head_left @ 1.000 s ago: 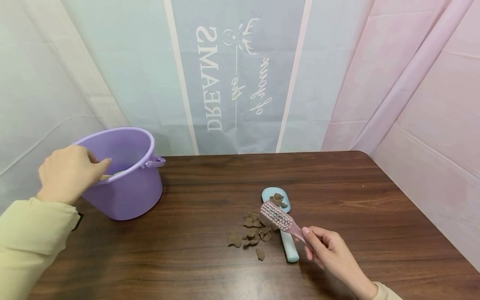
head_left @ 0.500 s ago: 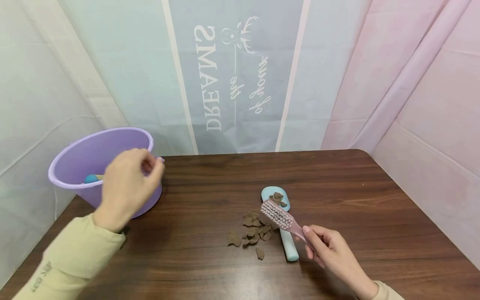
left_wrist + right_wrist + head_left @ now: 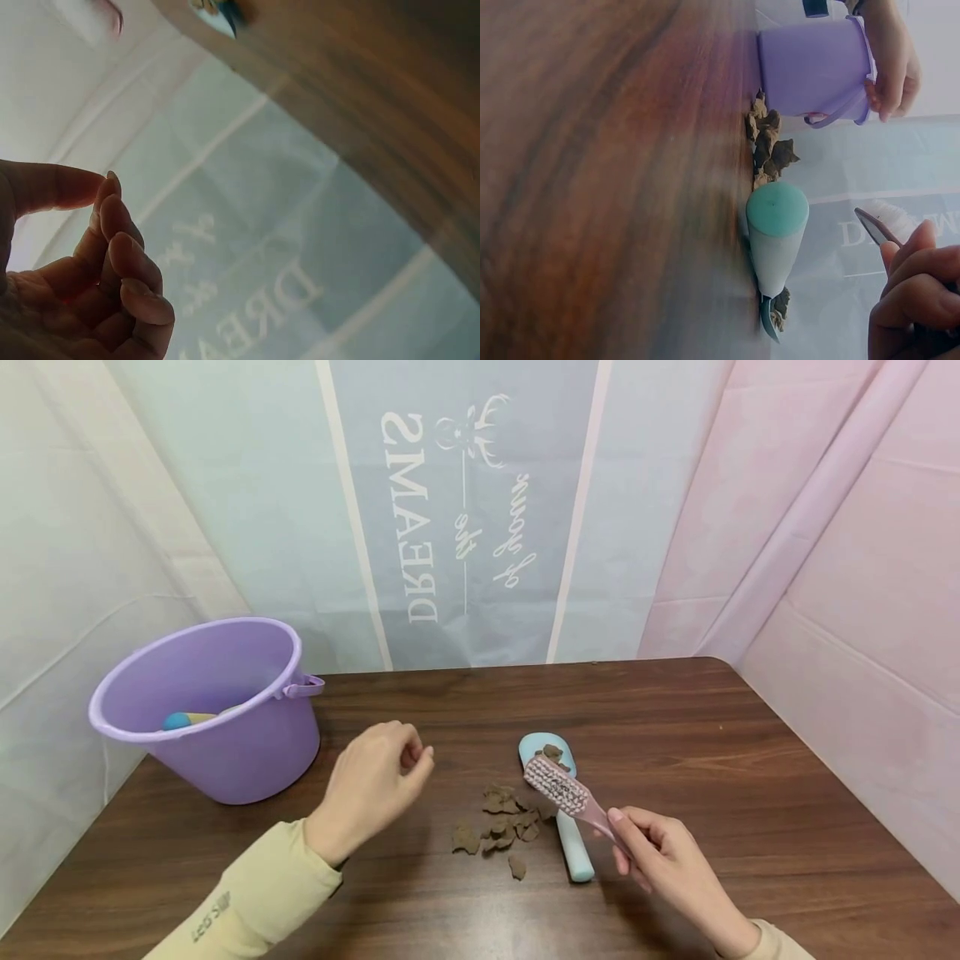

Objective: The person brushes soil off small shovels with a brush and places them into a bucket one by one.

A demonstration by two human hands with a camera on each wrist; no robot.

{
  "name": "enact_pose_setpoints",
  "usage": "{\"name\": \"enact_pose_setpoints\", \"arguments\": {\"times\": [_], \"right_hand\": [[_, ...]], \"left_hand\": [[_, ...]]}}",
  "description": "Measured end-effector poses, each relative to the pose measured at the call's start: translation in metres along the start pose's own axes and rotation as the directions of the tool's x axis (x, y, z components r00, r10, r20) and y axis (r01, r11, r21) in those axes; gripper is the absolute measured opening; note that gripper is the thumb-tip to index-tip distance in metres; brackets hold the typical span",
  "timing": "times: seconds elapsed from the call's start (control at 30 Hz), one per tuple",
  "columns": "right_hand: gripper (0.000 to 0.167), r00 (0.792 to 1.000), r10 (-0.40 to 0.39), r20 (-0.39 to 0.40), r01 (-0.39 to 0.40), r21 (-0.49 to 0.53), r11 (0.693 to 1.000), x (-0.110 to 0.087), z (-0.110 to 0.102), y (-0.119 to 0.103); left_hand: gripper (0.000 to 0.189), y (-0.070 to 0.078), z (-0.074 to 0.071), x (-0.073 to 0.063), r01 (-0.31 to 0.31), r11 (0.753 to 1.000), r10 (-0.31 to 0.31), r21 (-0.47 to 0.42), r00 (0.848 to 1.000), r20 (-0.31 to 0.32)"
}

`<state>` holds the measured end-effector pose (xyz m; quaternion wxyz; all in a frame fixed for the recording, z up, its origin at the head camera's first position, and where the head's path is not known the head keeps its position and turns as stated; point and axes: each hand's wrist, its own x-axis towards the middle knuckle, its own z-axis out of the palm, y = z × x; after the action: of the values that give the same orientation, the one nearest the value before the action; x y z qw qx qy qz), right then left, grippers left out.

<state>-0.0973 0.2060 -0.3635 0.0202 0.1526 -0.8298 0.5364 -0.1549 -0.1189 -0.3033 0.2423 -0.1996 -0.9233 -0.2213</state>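
My right hand (image 3: pixel 667 860) pinches the handle of a pink brush (image 3: pixel 558 787), held in the air with its whitish bristles toward the head camera. Under and behind the brush lies a light blue scoop (image 3: pixel 534 745) with a white handle; its teal end faces the right wrist camera. Brown flaky pieces (image 3: pixel 555 752) sit on the scoop's head, and more brown flakes (image 3: pixel 501 827) lie heaped on the table to its left. Over the table, between bucket and flakes, is my left hand (image 3: pixel 375 781). Its fingers are curled, thumb meeting the index fingertip, with nothing visible between them.
A purple bucket (image 3: pixel 247 760) stands at the table's left, holding a blue-ended, yellowish item (image 3: pixel 178 721) only partly visible. The dark wooden table (image 3: pixel 652 710) has its back edge against a printed curtain (image 3: pixel 480 635).
My left hand has left the bucket's rim and moved right, over the table toward the brown flakes. My right hand and the brush have stayed nearly still.
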Motion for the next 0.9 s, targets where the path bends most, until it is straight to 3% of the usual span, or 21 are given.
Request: {"name": "enact_pose_setpoints", "arguments": {"times": [0.2,0.5,0.9], "right_hand": [[0.03,1.0,-0.006,-0.022,0.006,0.003,1.0,-0.001,-0.002,0.0],[0.029,0.999,-0.018,-0.03,0.018,-0.011,1.0,-0.001,-0.005,-0.002],[0.029,0.998,0.017,-0.056,-0.018,-0.007,1.0,-0.005,-0.008,-0.002]], "left_hand": [[0.019,0.016,0.025,-0.004,-0.014,0.999,0.018,-0.051,0.997,0.072],[0.024,0.048,0.062,-0.016,-0.02,0.996,0.038,-0.09,0.977,0.21],[0.024,0.074,0.079,-0.015,-0.003,0.99,0.046,-0.138,0.949,0.312]]}}
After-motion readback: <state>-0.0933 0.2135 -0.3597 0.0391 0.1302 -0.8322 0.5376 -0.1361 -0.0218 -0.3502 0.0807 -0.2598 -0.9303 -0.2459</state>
